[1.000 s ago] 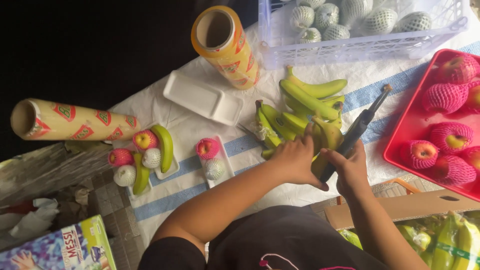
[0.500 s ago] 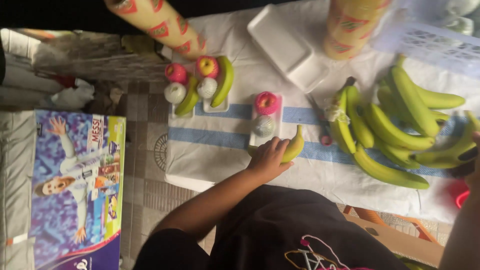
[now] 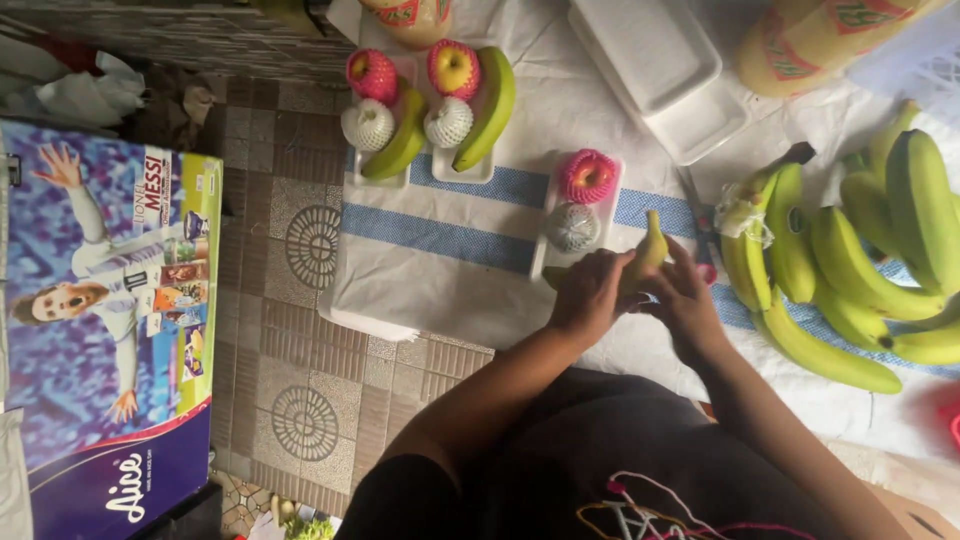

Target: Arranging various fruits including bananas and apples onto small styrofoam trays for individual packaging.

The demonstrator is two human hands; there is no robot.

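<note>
The person holds a single green-yellow banana (image 3: pixel 648 252) with both hands just beside a white foam tray (image 3: pixel 548 250), at the near edge of the cloth-covered table (image 3: pixel 440 270). The left hand (image 3: pixel 588 297) is curled around its lower part, and the right hand (image 3: pixel 685 295) touches its side with the fingers pressed lightly against the peel. Such a banana is probably light and rather firm, but its skin bruises easily, so a soft hold around the middle seems better than a pinch at the tip. The tray already carries a fruit in pink foam net (image 3: pixel 587 175) and a fruit in white foam net (image 3: pixel 573 227), and they leave only a narrow place along its right side. To the right, a large bunch of bananas (image 3: pixel 850 260) lies near. Further back stand two filled trays (image 3: pixel 425 110), a stack of empty trays (image 3: pixel 660 70) and a roll of wrapping (image 3: pixel 810 40).
</note>
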